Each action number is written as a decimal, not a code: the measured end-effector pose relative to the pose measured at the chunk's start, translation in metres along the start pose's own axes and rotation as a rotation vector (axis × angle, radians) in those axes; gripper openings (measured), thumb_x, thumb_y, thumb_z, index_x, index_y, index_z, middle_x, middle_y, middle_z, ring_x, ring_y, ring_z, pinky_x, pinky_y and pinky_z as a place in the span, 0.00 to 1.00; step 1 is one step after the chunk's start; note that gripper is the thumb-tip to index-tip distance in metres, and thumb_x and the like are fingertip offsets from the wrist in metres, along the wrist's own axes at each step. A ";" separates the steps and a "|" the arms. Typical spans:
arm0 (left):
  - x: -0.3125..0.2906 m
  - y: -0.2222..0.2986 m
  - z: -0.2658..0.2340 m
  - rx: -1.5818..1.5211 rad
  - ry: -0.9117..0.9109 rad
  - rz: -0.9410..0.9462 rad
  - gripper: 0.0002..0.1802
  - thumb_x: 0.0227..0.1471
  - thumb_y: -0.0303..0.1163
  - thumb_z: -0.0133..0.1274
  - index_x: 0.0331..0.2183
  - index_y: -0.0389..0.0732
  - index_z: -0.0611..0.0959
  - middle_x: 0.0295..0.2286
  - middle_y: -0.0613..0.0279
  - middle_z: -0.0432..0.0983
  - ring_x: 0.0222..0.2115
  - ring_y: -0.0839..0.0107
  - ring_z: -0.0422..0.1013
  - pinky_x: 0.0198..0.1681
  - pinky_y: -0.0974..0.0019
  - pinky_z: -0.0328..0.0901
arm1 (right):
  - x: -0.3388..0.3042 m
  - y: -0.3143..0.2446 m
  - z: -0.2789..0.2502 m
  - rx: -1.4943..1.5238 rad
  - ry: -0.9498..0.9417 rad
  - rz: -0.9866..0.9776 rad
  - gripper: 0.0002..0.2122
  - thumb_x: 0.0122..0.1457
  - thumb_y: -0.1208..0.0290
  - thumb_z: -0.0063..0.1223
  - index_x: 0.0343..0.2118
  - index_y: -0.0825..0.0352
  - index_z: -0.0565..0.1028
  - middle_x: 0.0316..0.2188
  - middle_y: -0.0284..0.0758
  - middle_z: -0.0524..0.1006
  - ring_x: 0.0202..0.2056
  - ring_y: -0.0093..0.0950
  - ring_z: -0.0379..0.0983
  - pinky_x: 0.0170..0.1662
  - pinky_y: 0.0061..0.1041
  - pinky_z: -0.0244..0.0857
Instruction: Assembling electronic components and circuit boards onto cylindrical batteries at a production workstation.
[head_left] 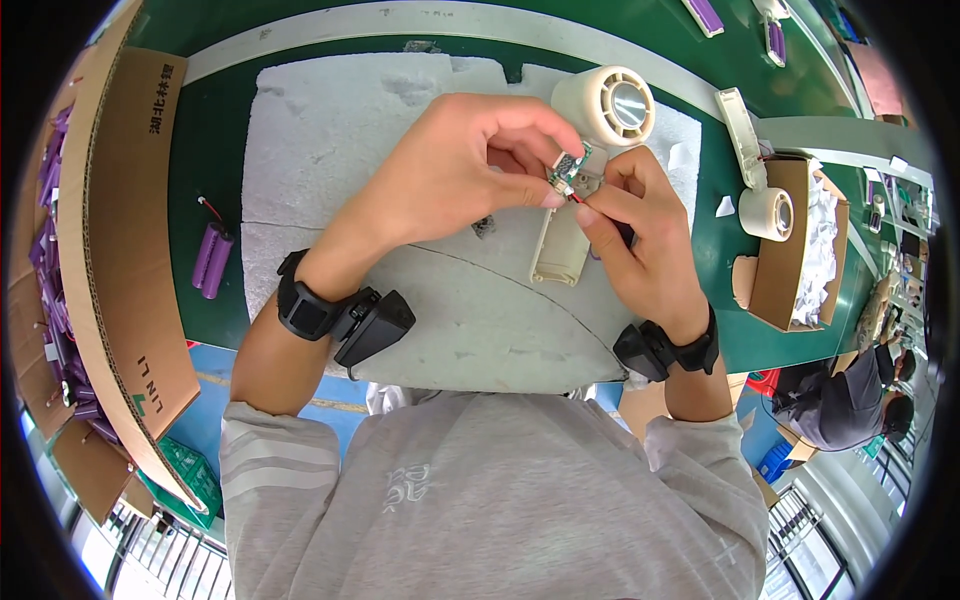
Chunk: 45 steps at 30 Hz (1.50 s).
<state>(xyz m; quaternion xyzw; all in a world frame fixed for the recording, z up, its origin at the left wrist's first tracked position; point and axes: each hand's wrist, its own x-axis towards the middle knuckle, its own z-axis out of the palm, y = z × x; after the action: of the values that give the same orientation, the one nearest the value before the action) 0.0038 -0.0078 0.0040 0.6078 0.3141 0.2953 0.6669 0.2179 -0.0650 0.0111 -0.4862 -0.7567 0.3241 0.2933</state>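
My left hand (450,170) pinches a small green circuit board (568,170) between thumb and fingertips. Close against it, my right hand (648,235) has thumb and forefinger closed on a thin red and black wire lead (575,197) at the board's lower edge. Whether the lead's plug sits in the board's socket I cannot tell. Beneath both hands lies a cream handheld fan, its open handle shell (560,248) pointing toward me and its round head (606,106) at the far side. Something dark and purple shows partly under my right fingers.
A white foam sheet (330,160) covers the green table. To the left are a purple battery pack (211,260) and a cardboard box (140,250) of similar packs. At right stand another fan (766,213) and a carton (775,275) of white pieces. A person (850,405) sits farther right.
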 end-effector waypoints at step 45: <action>0.002 -0.018 0.017 0.497 0.265 0.411 0.12 0.39 0.23 0.60 0.32 0.39 0.86 0.27 0.59 0.79 0.25 0.67 0.76 0.29 0.68 0.71 | 0.004 0.004 0.013 -0.001 0.316 0.021 0.16 0.47 0.82 0.65 0.41 0.70 0.78 0.33 0.33 0.78 0.24 0.16 0.75 0.25 0.13 0.70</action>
<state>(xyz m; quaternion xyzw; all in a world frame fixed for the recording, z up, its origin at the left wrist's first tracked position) 0.0184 -0.0186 -0.0131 0.7585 0.3311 0.4143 0.3787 0.2087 -0.0626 -0.0001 -0.5391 -0.6960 0.2462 0.4053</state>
